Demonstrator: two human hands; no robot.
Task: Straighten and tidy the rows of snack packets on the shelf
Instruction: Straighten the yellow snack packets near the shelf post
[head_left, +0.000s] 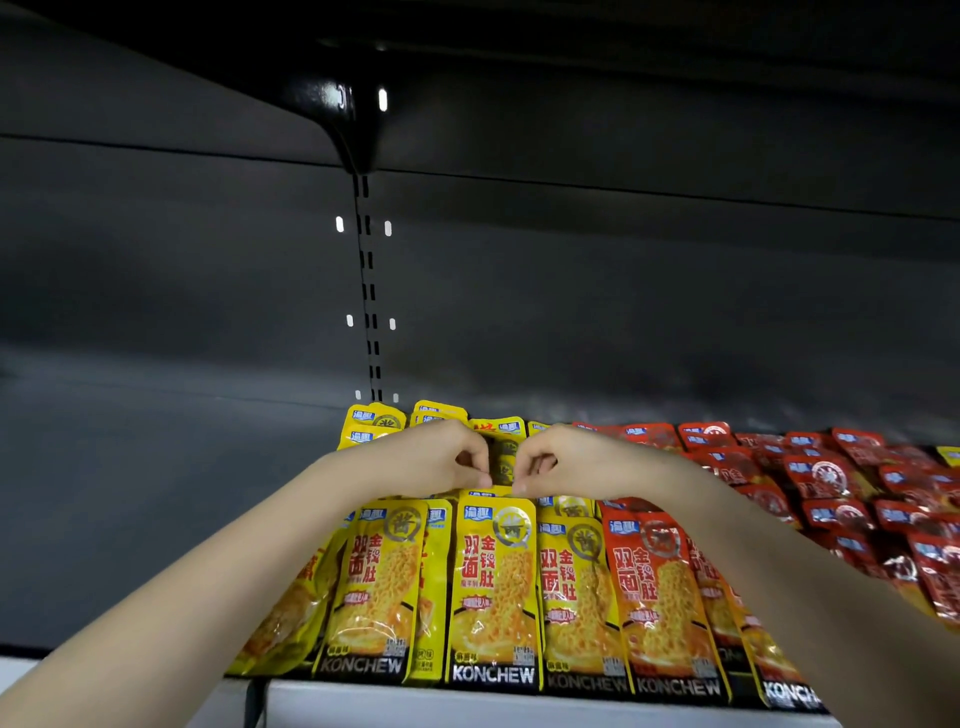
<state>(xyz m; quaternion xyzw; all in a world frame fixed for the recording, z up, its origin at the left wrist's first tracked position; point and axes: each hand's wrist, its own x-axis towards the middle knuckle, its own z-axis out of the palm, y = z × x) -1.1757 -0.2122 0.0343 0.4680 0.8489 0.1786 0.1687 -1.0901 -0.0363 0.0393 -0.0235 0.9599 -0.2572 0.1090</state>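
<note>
Pinching a yellow packet (492, 587) by its top edge, left hand (441, 460), right hand (563, 462), packet below both

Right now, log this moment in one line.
left hand pinching | right hand pinching | target: centre yellow packets, top edge | red packets jumbled

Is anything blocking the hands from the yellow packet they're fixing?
No, nothing visible is. The left hand and right hand both pinch a yellow packet just behind the front row, reaching over the front packets.
</note>
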